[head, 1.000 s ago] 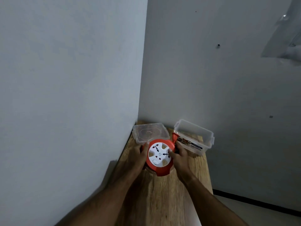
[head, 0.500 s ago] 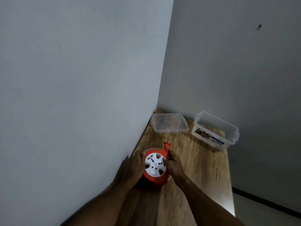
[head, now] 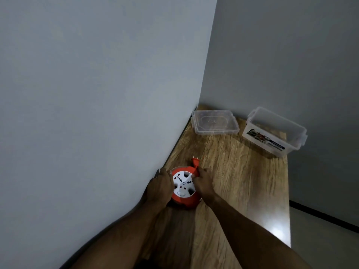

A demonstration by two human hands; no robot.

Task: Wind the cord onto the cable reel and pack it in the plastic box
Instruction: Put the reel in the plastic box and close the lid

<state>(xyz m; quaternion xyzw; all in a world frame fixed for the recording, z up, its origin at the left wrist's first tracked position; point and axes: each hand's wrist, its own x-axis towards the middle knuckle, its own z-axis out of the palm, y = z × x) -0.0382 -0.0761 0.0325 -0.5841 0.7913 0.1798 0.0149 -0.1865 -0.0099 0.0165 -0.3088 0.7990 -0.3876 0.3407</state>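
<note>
Both our hands are on the round orange plastic cable reel with the white socket face (head: 183,188): our left hand (head: 160,188) cups its left flank, and our right hand (head: 204,184) is closed over its right rim, pinching the orange plug (head: 195,162) that sticks up at the top. The reel sits at the bench's (head: 242,181) left edge, tight to the grey wall (head: 97,94). We judge it rigid, smooth and fairly weighty with the cord wound in, so gripping both flanks should hold it, with the plug tucked so it cannot swing. At the far right corner stands the open clear plastic box with a printed label (head: 275,133); its clear lid (head: 214,122) lies apart at the far left corner. Bare wood lies between, nothing blocking.
</note>
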